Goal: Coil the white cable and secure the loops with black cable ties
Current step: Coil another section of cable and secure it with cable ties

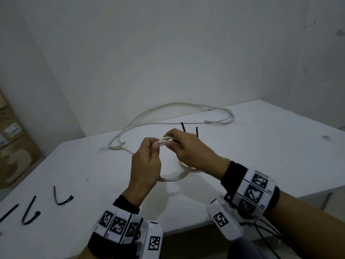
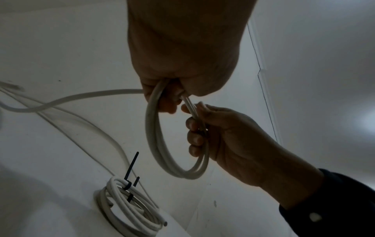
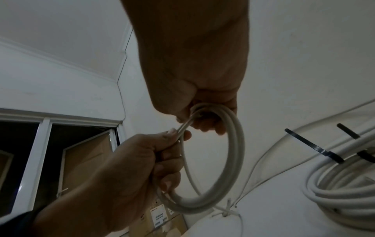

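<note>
**Forming a second coil of white cable above the worktop**

The white worktop [image 1: 261, 156] carries all the materials. On it, beyond the hands, lies one finished coil [image 2: 129, 206] of white cable, bound by two fitted ties [image 2: 129, 184] whose tails stand upward. A long loose run of white cable [image 1: 168, 107] trails across the far edge of the worktop and leads towards the hands. Held in the air between the hands is one small coil in progress [image 2: 174, 144], apparently of two or three turns; the exact number cannot be told.

The left hand [image 1: 145, 165] has its fingers curled round one side of this coil, thumb pressing the strands together at the top. The right hand [image 1: 188, 150] grips the opposite side, fingers wrapped round the bundled strands.

Step in hand, as judged: gathering and evening the loops before tying. The next move calls for one hand to keep all turns pinched while the other fetches a tie from the near left of the worktop; releasing too early would likely let the stiff loops spring apart.

Spare black cable ties: three seen at the near left, one bent tie [image 1: 62, 197], a second bent tie [image 1: 30, 212], and a straight tie [image 1: 8, 213] at the frame edge.
</note>
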`<state>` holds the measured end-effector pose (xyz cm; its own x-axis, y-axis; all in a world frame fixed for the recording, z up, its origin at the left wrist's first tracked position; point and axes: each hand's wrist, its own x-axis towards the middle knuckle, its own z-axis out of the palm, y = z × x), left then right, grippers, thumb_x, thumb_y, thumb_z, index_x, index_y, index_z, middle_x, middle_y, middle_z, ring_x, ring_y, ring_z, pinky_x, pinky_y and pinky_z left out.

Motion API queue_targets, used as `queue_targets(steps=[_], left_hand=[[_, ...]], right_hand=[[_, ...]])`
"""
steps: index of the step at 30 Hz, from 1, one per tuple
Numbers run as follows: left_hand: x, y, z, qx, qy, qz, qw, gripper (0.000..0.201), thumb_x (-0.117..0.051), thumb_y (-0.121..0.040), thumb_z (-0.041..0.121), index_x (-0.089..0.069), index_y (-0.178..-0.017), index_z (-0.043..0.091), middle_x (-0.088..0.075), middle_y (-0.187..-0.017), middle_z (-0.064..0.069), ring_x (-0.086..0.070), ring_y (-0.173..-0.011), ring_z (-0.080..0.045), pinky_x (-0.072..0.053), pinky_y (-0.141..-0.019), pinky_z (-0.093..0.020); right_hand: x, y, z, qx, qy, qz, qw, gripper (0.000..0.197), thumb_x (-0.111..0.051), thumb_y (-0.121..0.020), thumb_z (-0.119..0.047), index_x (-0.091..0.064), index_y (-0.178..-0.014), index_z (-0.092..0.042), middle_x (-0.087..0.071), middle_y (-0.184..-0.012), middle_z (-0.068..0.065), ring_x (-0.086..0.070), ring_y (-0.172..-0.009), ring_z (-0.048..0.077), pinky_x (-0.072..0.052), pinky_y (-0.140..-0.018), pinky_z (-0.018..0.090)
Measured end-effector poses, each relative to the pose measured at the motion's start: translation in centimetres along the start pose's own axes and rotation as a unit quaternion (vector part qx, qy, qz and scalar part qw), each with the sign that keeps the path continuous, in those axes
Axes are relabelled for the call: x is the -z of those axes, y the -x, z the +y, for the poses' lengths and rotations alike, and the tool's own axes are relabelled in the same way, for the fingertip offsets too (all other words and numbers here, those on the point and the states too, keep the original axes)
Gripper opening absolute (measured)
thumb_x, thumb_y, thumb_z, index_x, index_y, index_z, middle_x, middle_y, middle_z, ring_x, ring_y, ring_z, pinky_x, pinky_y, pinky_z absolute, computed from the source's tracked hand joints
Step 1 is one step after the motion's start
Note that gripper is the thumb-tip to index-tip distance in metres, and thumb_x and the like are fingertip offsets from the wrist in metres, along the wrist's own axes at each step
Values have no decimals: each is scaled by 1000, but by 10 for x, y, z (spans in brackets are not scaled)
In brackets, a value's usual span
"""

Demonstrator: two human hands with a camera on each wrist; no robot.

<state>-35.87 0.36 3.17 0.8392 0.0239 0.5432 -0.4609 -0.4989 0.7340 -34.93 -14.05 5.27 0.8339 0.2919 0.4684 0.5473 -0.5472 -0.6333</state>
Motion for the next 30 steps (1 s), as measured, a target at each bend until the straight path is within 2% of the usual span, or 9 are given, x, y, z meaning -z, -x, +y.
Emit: queue_targets(steps=[4,6,10,14,17,21,23,27,30], left_hand=[[5,-1,1,-27,-52,18,998,18,-38,-101,21,-55,-98,15,-47,-55,-1,-48,-49,-26,-48,-52,-47],[9,-2,1,-82,-134,33,987,22,-37,-102,21,-57,-96,13,-47,-57,2,-46,-50,-19,-38,-47,-27],[23,-13,0,-169,-282,81,941,22,-45,-98,22,-63,-93,10,-48,-85,-9,-40,-79,-20,-30,-65,-27],[34,-26,6,24,14,-87,996,21,-42,-101,23,-56,-93,10,-62,-77,0,-59,-74,-18,-44,-66,-23],[39,-30,14,145,230,-131,953,20,-43,-101,21,-56,-97,6,-42,-53,2,-40,-46,-15,-41,-51,-28],[44,-37,21,249,396,-161,869,21,-48,-95,25,-59,-97,8,-27,-50,6,-26,-37,-5,-29,-39,-19],[46,-40,24,270,424,-165,849,25,-48,-94,30,-60,-91,8,-26,-47,7,-24,-34,-4,-25,-36,-18],[41,-45,32,226,378,-68,895,25,-47,-98,25,-54,-77,13,-22,-44,11,-17,-34,-2,-14,-34,-15],[43,-51,36,200,398,12,895,30,-47,-99,23,-43,-69,18,-25,-41,11,-18,-33,-2,-15,-31,-15]], right_hand=[[-3,-11,0,11,39,-7,999,24,-42,-99,-24,-57,-105,-7,-46,-66,-10,-42,-57,5,-33,-51,13],[-2,-13,-3,10,33,4,999,25,-41,-100,-24,-58,-101,-6,-45,-64,-10,-41,-55,6,-33,-50,13],[1,-20,-10,20,31,15,999,23,-42,-99,-20,-59,-97,-5,-45,-64,-7,-41,-58,7,-30,-52,21],[8,-28,-15,33,28,23,999,21,-45,-98,-20,-61,-96,-7,-50,-66,-7,-43,-61,9,-32,-54,17],[10,-33,-14,42,32,16,998,21,-46,-98,-20,-61,-95,-7,-57,-75,4,-47,-68,16,-36,-61,26],[10,-36,-13,74,27,44,996,20,-46,-98,-19,-59,-92,-5,-54,-72,4,-45,-66,18,-37,-63,31],[11,-38,-15,92,32,56,994,20,-46,-98,-19,-59,-92,-5,-54,-71,3,-45,-66,17,-37,-63,30],[10,-41,-23,93,46,85,991,20,-50,-96,-23,-59,-106,-8,-55,-85,1,-49,-76,14,-37,-70,25],[7,-31,-25,36,27,200,979,25,-52,-93,-35,-55,-110,-16,-54,-88,-4,-52,-81,14,-39,-74,27]])
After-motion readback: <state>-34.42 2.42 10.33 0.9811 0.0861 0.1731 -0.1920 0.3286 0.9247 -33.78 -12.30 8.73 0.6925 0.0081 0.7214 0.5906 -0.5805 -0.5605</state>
